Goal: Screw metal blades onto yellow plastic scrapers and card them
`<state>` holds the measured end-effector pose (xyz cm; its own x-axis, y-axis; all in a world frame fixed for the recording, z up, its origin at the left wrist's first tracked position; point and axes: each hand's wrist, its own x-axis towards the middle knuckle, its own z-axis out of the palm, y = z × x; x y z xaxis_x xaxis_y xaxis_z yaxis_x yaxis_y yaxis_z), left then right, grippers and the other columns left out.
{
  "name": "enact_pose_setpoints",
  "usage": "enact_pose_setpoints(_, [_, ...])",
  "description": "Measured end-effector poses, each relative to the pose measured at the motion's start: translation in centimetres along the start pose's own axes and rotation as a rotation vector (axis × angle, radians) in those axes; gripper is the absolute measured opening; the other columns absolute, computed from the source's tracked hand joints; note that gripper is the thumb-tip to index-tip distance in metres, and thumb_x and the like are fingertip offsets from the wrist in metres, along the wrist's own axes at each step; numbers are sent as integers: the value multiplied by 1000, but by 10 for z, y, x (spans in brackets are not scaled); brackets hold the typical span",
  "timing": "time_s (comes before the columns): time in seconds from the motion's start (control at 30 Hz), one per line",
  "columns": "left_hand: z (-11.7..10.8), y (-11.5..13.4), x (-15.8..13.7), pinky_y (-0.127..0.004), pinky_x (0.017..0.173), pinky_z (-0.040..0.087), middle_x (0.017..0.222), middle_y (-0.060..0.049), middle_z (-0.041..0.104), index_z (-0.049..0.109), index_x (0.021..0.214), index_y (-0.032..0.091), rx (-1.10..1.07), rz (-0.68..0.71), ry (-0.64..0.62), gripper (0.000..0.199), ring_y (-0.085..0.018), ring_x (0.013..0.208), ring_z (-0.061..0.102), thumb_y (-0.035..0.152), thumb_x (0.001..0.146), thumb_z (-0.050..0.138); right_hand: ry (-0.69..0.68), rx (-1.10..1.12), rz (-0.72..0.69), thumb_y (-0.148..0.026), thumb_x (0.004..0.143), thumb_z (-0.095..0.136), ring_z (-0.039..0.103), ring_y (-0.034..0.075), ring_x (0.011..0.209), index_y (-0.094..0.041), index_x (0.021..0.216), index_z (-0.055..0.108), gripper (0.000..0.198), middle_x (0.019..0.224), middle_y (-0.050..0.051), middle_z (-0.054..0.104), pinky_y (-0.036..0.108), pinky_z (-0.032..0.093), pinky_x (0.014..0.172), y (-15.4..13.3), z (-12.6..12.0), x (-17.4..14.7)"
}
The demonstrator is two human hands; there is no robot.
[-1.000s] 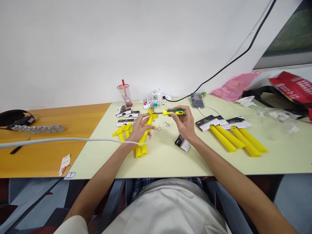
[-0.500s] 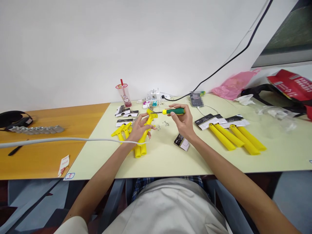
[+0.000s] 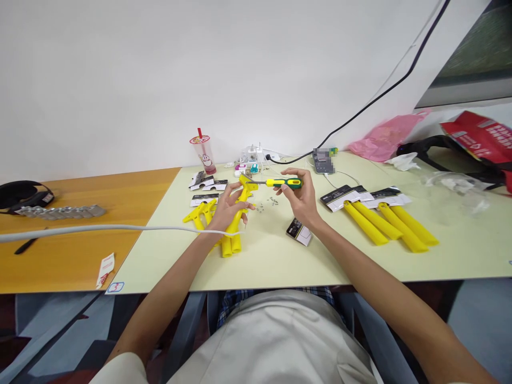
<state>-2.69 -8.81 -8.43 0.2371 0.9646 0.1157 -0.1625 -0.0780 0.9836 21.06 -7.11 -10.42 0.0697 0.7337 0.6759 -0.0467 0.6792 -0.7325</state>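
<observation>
My left hand [image 3: 227, 210] is wrapped round a yellow plastic scraper [image 3: 242, 198], which it holds up with the T-shaped head at the top. In my right hand [image 3: 303, 198] is a screwdriver [image 3: 285, 183] with a green and yellow handle, lying level and pointing left. Its tip meets the scraper's head; whether it sits in a screw is too small to tell. Other yellow scrapers [image 3: 196, 215] lie under and beside my left hand, partly hidden by it. Small loose screws [image 3: 272, 201] are scattered on the table between my hands.
Carded yellow scrapers [image 3: 366, 224] lie at the right, and a folded card [image 3: 298, 232] near my right forearm. Behind stand a cup with a straw [image 3: 205, 156] and a power strip [image 3: 253, 155]. A white cable [image 3: 120, 229] crosses in front of my left wrist.
The screwdriver handle has turned about its length, so its yellow side now shows. My right fingers have shifted slightly on it; the left hand still holds the scraper in place.
</observation>
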Motion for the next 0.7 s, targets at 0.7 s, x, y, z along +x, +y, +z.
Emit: enact_pose_setpoints(0.7, [-3,-5,3,-18,46,52,148,-14,66,53,131,26,-6,5,11,65,-16,79,79,27,76,86,-8,1,25,-64,101,78,79,20,87,-31,121,55,45,125,6,74,38,68,75,0,4,-1])
